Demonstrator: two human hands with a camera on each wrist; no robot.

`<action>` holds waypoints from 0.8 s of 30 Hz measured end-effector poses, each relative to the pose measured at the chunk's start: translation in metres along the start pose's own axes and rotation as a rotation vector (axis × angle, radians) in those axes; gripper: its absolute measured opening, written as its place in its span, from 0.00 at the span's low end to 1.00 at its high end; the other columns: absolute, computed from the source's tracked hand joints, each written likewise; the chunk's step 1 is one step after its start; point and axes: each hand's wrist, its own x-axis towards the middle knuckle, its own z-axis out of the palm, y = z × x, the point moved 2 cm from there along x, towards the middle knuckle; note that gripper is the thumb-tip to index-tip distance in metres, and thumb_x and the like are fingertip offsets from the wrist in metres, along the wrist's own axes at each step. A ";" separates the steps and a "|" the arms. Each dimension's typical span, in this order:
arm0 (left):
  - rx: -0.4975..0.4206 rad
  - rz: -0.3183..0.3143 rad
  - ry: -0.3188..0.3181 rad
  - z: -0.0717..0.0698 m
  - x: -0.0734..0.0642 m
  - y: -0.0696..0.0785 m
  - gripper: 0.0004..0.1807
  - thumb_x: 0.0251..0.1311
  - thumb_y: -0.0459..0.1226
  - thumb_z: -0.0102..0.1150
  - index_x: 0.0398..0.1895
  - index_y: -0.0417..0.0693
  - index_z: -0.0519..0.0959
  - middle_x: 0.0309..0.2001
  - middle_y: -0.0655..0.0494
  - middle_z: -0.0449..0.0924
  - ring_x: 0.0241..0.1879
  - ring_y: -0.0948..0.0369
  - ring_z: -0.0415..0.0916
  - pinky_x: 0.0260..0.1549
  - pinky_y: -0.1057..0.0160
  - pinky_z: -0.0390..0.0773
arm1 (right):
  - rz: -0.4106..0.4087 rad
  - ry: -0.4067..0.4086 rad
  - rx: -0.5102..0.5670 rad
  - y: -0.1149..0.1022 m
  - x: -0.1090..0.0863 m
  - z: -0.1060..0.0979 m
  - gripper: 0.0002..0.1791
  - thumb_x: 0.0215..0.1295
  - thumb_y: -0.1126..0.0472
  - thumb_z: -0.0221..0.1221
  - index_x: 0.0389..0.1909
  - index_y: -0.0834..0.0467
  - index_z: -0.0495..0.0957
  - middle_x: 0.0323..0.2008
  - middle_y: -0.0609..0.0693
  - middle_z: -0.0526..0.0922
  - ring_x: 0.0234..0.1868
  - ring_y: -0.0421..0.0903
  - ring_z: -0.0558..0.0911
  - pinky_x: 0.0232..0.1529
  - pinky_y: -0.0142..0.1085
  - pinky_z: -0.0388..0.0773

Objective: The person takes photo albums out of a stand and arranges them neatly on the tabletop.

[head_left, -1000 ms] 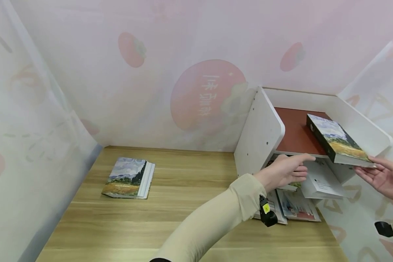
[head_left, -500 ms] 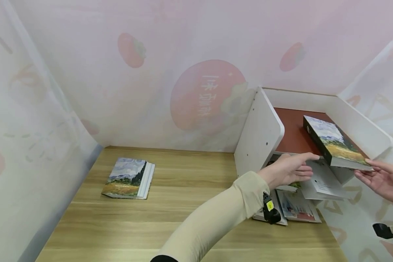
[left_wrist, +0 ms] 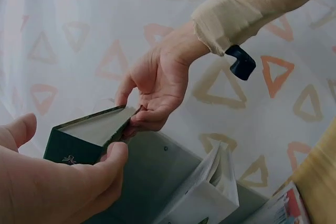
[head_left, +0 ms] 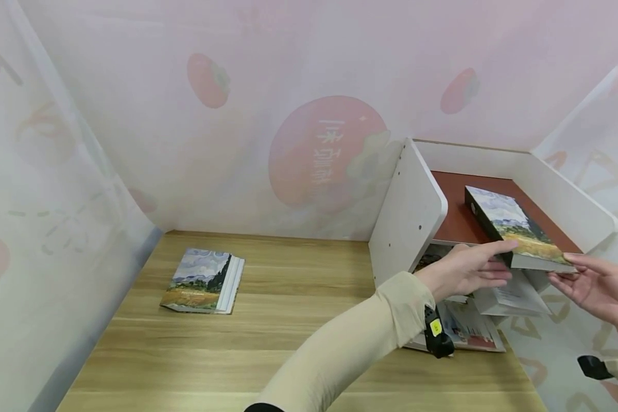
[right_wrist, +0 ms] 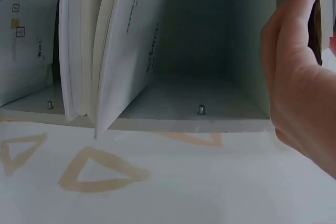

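Observation:
A thick book (head_left: 512, 220) with a painted landscape cover and dark spine lies tilted over the front of the red-brown top shelf (head_left: 453, 206). My right hand (head_left: 594, 286) pinches its near right corner, thumb above and fingers beneath. At the near left corner is my left hand (head_left: 468, 269), fingers extended and thumb tip overlapping the cover. In the left wrist view, the left hand (left_wrist: 58, 177) spreads around the book's dark green spine (left_wrist: 73, 149); contact is not clear. The right hand (right_wrist: 296, 66) borders the right side of the right wrist view.
The white shelf unit (head_left: 409, 212) stands at the table's right end. Below its top shelf, a white book (head_left: 512, 294) juts out, with thin booklets (head_left: 471, 329) underneath. A similar landscape book (head_left: 198, 280) lies on the wooden table (head_left: 298, 286) at left.
The book has slid left and slightly nearer across the top shelf, carried by my right hand. My left hand has moved right, up to the book's near left corner.

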 end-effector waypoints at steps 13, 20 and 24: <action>-0.055 0.025 0.070 -0.001 -0.004 0.000 0.13 0.59 0.31 0.68 0.45 0.37 0.77 0.38 0.36 0.77 0.44 0.42 0.79 0.53 0.43 0.77 | 0.045 -0.073 0.006 0.014 0.007 0.018 0.28 0.81 0.63 0.27 0.55 0.66 0.78 0.52 0.62 0.78 0.52 0.57 0.79 0.58 0.47 0.76; -0.039 0.067 0.086 -0.002 -0.006 0.002 0.08 0.59 0.30 0.68 0.38 0.37 0.79 0.35 0.40 0.78 0.41 0.48 0.80 0.50 0.46 0.80 | 0.052 -0.072 0.027 0.016 0.007 0.019 0.28 0.81 0.63 0.27 0.55 0.66 0.77 0.52 0.63 0.77 0.52 0.58 0.79 0.58 0.47 0.76; -0.038 0.087 0.081 -0.002 -0.006 0.003 0.06 0.59 0.29 0.67 0.36 0.38 0.80 0.35 0.42 0.79 0.41 0.50 0.80 0.50 0.47 0.80 | 0.060 -0.073 0.042 0.017 0.007 0.019 0.28 0.81 0.62 0.27 0.56 0.66 0.77 0.52 0.63 0.76 0.51 0.58 0.78 0.57 0.47 0.76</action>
